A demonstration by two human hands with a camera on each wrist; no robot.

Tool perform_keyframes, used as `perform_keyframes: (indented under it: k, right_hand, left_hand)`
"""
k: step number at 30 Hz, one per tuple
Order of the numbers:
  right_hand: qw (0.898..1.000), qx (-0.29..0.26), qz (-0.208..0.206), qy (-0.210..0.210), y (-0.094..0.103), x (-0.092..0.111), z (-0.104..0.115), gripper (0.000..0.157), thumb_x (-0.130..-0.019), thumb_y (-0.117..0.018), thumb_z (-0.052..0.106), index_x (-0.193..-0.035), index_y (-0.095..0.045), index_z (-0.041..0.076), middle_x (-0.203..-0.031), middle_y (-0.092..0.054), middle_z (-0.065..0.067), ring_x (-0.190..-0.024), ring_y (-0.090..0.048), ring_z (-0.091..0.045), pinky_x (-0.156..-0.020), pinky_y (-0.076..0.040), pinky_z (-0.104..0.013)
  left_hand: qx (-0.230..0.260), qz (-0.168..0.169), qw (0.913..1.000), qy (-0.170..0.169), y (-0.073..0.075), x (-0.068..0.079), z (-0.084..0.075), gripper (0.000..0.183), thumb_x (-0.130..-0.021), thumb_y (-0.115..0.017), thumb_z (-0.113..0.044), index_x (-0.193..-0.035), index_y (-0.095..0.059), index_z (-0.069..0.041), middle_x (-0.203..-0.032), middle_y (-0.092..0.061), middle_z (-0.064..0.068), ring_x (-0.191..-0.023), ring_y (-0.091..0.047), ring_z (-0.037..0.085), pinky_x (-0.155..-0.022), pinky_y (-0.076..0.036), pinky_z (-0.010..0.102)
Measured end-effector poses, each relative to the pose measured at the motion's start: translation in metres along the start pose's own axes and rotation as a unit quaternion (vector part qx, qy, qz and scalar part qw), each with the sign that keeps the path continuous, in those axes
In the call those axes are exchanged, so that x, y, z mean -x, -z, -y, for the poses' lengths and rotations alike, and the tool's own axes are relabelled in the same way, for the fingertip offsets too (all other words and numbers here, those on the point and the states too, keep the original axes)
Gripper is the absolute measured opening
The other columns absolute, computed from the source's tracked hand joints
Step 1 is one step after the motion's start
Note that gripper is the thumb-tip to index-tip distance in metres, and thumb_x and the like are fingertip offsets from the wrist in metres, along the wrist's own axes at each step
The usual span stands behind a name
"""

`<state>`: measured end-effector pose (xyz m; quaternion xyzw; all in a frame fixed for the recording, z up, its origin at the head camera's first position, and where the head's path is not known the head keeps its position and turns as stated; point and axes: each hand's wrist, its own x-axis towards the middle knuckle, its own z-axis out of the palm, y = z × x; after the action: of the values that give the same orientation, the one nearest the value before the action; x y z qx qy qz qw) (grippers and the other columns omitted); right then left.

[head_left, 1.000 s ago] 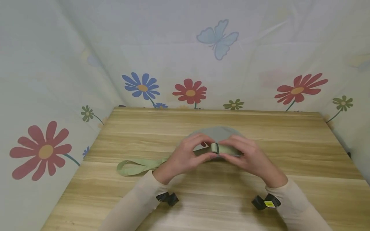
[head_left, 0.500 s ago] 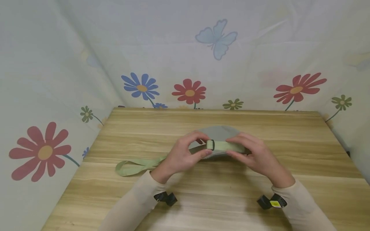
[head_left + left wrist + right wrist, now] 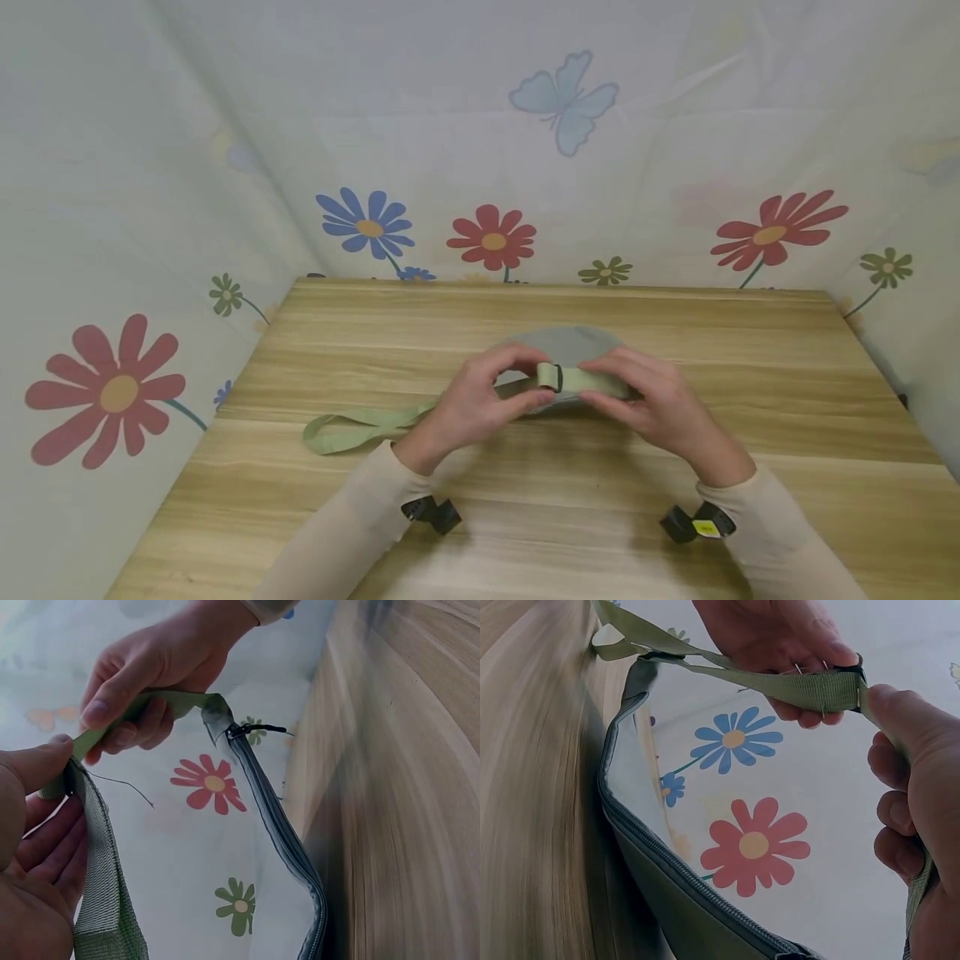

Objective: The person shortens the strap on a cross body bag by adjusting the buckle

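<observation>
A pale green webbing strap (image 3: 596,381) with a black slider buckle (image 3: 558,378) is held up in front of a grey-green zippered bag (image 3: 573,342). My left hand (image 3: 472,400) pinches the strap between thumb and fingers just left of the buckle. On the other side, my right hand (image 3: 663,404) grips the strap a short way from the buckle. The bag's zipper (image 3: 705,896) runs along its edge in the right wrist view, and a black zipper pull (image 3: 259,729) shows in the left wrist view. Both hands hide parts of the strap.
A twisted loop of the same strap (image 3: 322,450) lies on the wooden table (image 3: 300,525) left of my left forearm. Cloth walls with printed flowers (image 3: 493,242) stand behind and beside the table. Each sleeve carries a small black camera (image 3: 431,515).
The buckle has shifted slightly left with my left hand. My right hand moved right along the strap, then partly back, and more strap shows between the hands.
</observation>
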<state>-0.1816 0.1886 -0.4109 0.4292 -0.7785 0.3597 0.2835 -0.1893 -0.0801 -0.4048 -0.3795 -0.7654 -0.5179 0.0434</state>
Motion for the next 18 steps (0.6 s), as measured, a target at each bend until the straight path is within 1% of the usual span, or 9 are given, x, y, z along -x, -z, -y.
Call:
perform_keyframes:
  k: [4, 7, 10, 12, 13, 16, 18]
  right_hand:
    - [1.0, -0.002, 0.004, 0.009, -0.0019, -0.0021, 0.0016, 0.044, -0.105, -0.066, 0.047, -0.111, -0.079, 0.005, -0.097, -0.077, -0.004, -0.077, -0.061, -0.008, -0.066, -0.05, -0.02]
    - [1.0, -0.001, 0.006, 0.013, -0.0028, -0.0033, 0.0021, 0.042, -0.105, -0.067, 0.045, -0.112, -0.079, 0.005, -0.098, -0.077, -0.003, -0.076, -0.061, -0.008, -0.066, -0.05, -0.021]
    - [1.0, 0.007, 0.007, 0.016, -0.0035, -0.0039, 0.0023, 0.044, -0.106, -0.065, 0.046, -0.113, -0.079, 0.005, -0.098, -0.077, -0.004, -0.075, -0.06, -0.008, -0.065, -0.049, -0.021]
    - [1.0, 0.012, 0.008, 0.016, -0.0038, -0.0041, 0.0022, 0.045, -0.106, -0.064, 0.046, -0.114, -0.078, 0.005, -0.098, -0.077, -0.004, -0.075, -0.06, -0.008, -0.065, -0.049, -0.021]
    - [1.0, 0.012, 0.009, 0.015, -0.0038, -0.0043, 0.0021, 0.045, -0.106, -0.064, 0.046, -0.115, -0.078, 0.004, -0.098, -0.077, -0.004, -0.075, -0.06, -0.008, -0.065, -0.049, -0.021]
    - [1.0, 0.014, 0.01, 0.013, -0.0037, -0.0043, 0.0016, 0.045, -0.105, -0.065, 0.046, -0.115, -0.078, 0.005, -0.098, -0.077, -0.004, -0.074, -0.06, -0.008, -0.065, -0.049, -0.021]
    - [1.0, 0.014, 0.01, 0.009, -0.0038, -0.004, 0.001, 0.045, -0.105, -0.065, 0.047, -0.115, -0.078, 0.005, -0.098, -0.077, -0.004, -0.075, -0.06, -0.009, -0.066, -0.049, -0.022]
  left_hand:
    - [0.002, 0.007, 0.9997, -0.025, -0.0034, -0.0023, 0.0011, 0.032, -0.092, -0.086, -0.007, -0.121, -0.073, -0.006, -0.115, -0.075, 0.008, -0.109, -0.071, 0.017, -0.103, -0.061, 0.033]
    - [-0.002, 0.007, 0.9994, -0.033, -0.0057, -0.0042, 0.0015, 0.031, -0.092, -0.086, -0.006, -0.12, -0.073, -0.005, -0.114, -0.075, 0.009, -0.107, -0.071, 0.017, -0.101, -0.062, 0.032]
    - [-0.02, 0.007, 0.9989, -0.041, -0.0072, -0.0063, 0.0009, 0.032, -0.091, -0.087, -0.008, -0.12, -0.074, -0.006, -0.114, -0.076, 0.008, -0.106, -0.072, 0.016, -0.1, -0.062, 0.031]
    - [-0.031, 0.009, 0.9985, -0.044, -0.0074, -0.0072, 0.0007, 0.033, -0.091, -0.088, -0.009, -0.12, -0.074, -0.006, -0.115, -0.076, 0.007, -0.106, -0.072, 0.016, -0.1, -0.062, 0.031]
    - [-0.035, 0.012, 0.9984, -0.043, -0.007, -0.0075, 0.0008, 0.034, -0.09, -0.088, -0.009, -0.121, -0.074, -0.006, -0.115, -0.076, 0.007, -0.106, -0.072, 0.016, -0.1, -0.062, 0.033]
    - [-0.051, 0.019, 0.9978, -0.038, -0.0052, -0.0075, 0.001, 0.037, -0.09, -0.089, -0.011, -0.123, -0.073, -0.006, -0.117, -0.076, 0.006, -0.107, -0.072, 0.018, -0.1, -0.062, 0.034]
    - [-0.07, 0.024, 0.9967, -0.033, -0.0038, -0.0067, 0.0014, 0.038, -0.089, -0.09, -0.011, -0.123, -0.073, -0.006, -0.117, -0.077, 0.006, -0.107, -0.072, 0.019, -0.099, -0.063, 0.037]
